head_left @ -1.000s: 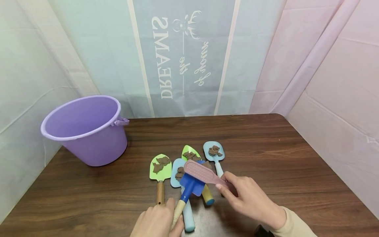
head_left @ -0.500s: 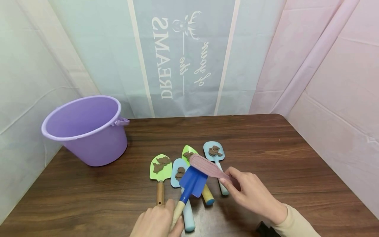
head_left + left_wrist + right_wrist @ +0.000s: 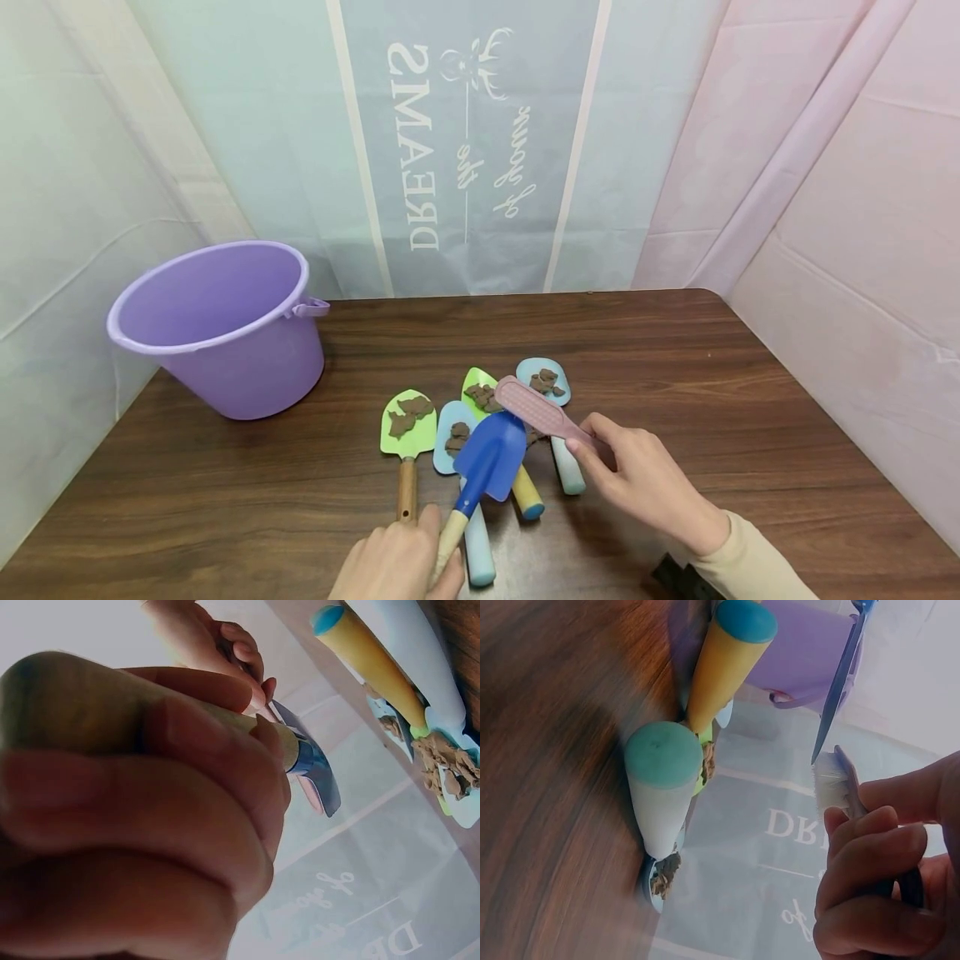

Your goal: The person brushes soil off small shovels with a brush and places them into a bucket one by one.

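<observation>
In the head view my left hand point(image 3: 393, 558) grips the pale wooden handle of a small blue hand shovel point(image 3: 491, 457), its blade raised above other small shovels. My right hand point(image 3: 645, 479) holds a pink brush point(image 3: 534, 407) by its handle, fingers and thumb closed round it. White bristles point(image 3: 830, 780) show in the right wrist view, close to the edge of the blue blade. A bit of brown clay-like material point(image 3: 535, 435) shows just right of the blade; what it rests on is hidden. The left wrist view shows the curled left fingers point(image 3: 217, 787) round the handle.
Beneath and around lie a green shovel point(image 3: 396, 437) with a wooden handle, another green one point(image 3: 474, 379) with a yellow handle, and two light-blue shovels point(image 3: 446, 462), bearing brown pieces. A purple bucket point(image 3: 255, 375) stands at the left of the wooden table point(image 3: 675, 375).
The brush has slid right and slightly away across the blue blade with my right hand. Brown material seen at the blade's far right corner earlier no longer shows there. My left hand stays nearly still.
</observation>
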The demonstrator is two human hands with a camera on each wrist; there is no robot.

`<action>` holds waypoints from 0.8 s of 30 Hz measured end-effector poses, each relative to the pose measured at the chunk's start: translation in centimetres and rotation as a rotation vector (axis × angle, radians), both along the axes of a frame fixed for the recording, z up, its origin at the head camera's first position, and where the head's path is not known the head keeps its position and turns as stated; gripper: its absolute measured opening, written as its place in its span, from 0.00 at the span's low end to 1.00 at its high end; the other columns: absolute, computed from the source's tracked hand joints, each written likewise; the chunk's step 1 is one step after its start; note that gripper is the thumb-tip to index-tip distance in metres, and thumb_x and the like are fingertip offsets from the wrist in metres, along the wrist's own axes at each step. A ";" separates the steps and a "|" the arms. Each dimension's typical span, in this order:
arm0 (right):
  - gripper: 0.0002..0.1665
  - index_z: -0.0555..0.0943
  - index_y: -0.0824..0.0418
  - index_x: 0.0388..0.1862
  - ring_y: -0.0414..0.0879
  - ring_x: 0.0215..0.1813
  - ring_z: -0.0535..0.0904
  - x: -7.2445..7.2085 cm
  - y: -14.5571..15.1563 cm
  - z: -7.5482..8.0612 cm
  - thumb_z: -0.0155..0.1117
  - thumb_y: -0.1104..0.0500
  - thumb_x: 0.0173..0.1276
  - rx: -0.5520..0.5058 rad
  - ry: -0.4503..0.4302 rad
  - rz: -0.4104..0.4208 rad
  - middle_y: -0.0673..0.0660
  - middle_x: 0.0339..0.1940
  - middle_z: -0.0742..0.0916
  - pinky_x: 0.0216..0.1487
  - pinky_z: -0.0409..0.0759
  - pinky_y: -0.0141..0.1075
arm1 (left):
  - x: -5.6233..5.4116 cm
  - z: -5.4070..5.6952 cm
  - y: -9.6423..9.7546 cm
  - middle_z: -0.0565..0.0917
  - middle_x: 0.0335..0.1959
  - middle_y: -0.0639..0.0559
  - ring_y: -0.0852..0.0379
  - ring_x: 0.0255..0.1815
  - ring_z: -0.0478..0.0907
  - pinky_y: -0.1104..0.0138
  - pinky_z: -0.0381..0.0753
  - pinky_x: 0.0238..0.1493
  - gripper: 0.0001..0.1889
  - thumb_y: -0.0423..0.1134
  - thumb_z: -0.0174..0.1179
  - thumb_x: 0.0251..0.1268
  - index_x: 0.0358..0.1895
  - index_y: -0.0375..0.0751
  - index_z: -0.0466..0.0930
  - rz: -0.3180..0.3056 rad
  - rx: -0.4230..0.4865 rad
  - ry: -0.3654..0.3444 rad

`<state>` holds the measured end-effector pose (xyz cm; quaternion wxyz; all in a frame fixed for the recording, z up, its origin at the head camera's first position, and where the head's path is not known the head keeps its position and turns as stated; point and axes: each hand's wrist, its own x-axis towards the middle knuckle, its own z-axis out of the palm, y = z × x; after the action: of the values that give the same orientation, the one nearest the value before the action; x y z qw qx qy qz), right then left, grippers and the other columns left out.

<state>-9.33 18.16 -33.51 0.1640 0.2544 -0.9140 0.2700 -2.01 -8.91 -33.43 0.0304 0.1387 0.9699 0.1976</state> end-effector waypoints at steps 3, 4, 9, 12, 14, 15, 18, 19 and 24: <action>0.11 0.74 0.49 0.27 0.25 0.17 0.56 -0.2 0.1 0.0 0.65 0.62 0.62 0.003 0.007 -0.013 0.34 0.14 0.64 0.16 0.56 0.23 | 0.0 0.0 0.0 0.62 0.10 0.59 0.63 0.10 0.59 0.69 0.57 0.10 0.14 0.46 0.64 0.49 0.24 0.47 0.67 0.004 -0.005 0.002; 0.10 0.74 0.49 0.28 0.25 0.17 0.56 -0.2 0.2 0.0 0.65 0.62 0.62 0.003 0.005 -0.017 0.34 0.14 0.64 0.16 0.56 0.23 | 0.0 0.0 0.0 0.62 0.10 0.59 0.63 0.10 0.59 0.69 0.57 0.10 0.14 0.46 0.64 0.49 0.24 0.46 0.67 0.005 -0.007 0.002; 0.09 0.74 0.50 0.29 0.25 0.17 0.57 -0.1 0.2 0.1 0.65 0.61 0.63 0.001 -0.012 -0.030 0.35 0.14 0.64 0.17 0.57 0.24 | 0.0 0.0 0.0 0.62 0.11 0.60 0.63 0.10 0.59 0.69 0.57 0.10 0.14 0.46 0.64 0.50 0.24 0.46 0.67 0.006 -0.003 0.009; 0.09 0.74 0.49 0.29 0.25 0.17 0.57 0.1 0.1 0.2 0.64 0.60 0.64 -0.006 -0.017 -0.017 0.35 0.14 0.65 0.17 0.57 0.23 | 0.0 0.0 0.0 0.62 0.11 0.60 0.63 0.10 0.59 0.69 0.57 0.11 0.14 0.46 0.64 0.50 0.24 0.47 0.67 0.006 -0.003 0.014; 0.09 0.74 0.48 0.29 0.25 0.17 0.57 0.4 -0.1 0.3 0.64 0.60 0.64 -0.014 -0.012 -0.003 0.34 0.14 0.65 0.17 0.57 0.22 | 0.0 0.0 0.0 0.62 0.11 0.60 0.62 0.11 0.59 0.69 0.57 0.11 0.14 0.46 0.63 0.50 0.24 0.47 0.67 0.008 -0.005 0.015; 0.10 0.73 0.48 0.29 0.25 0.17 0.57 0.5 -0.2 0.3 0.64 0.60 0.64 -0.019 -0.009 0.007 0.34 0.14 0.64 0.17 0.56 0.22 | 0.0 0.0 0.0 0.62 0.11 0.60 0.62 0.11 0.59 0.69 0.57 0.11 0.14 0.47 0.63 0.50 0.24 0.47 0.67 0.009 -0.007 0.013; 0.11 0.73 0.47 0.28 0.25 0.17 0.57 1.0 -0.7 0.5 0.65 0.60 0.64 -0.025 0.010 0.045 0.34 0.15 0.63 0.17 0.55 0.19 | -0.1 0.0 0.0 0.62 0.11 0.60 0.62 0.11 0.59 0.69 0.57 0.11 0.14 0.47 0.63 0.50 0.24 0.46 0.67 0.011 -0.010 0.011; 0.12 0.72 0.46 0.28 0.24 0.17 0.57 1.2 -0.9 0.5 0.65 0.60 0.64 -0.027 0.014 0.060 0.34 0.15 0.63 0.17 0.54 0.18 | -0.1 0.0 0.0 0.63 0.11 0.59 0.62 0.11 0.59 0.69 0.57 0.11 0.14 0.47 0.63 0.50 0.24 0.46 0.68 0.011 -0.010 0.007; 0.11 0.72 0.45 0.29 0.23 0.17 0.55 2.1 -1.6 0.8 0.65 0.59 0.65 -0.025 -0.007 0.128 0.34 0.15 0.63 0.17 0.53 0.17 | -0.1 0.0 0.0 0.63 0.11 0.60 0.62 0.11 0.59 0.68 0.57 0.11 0.14 0.47 0.64 0.50 0.24 0.47 0.67 0.011 -0.013 0.011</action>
<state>-7.25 16.56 -32.69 0.1465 0.3092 -0.8930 0.2923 -2.10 -8.88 -33.48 0.0247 0.1345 0.9721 0.1905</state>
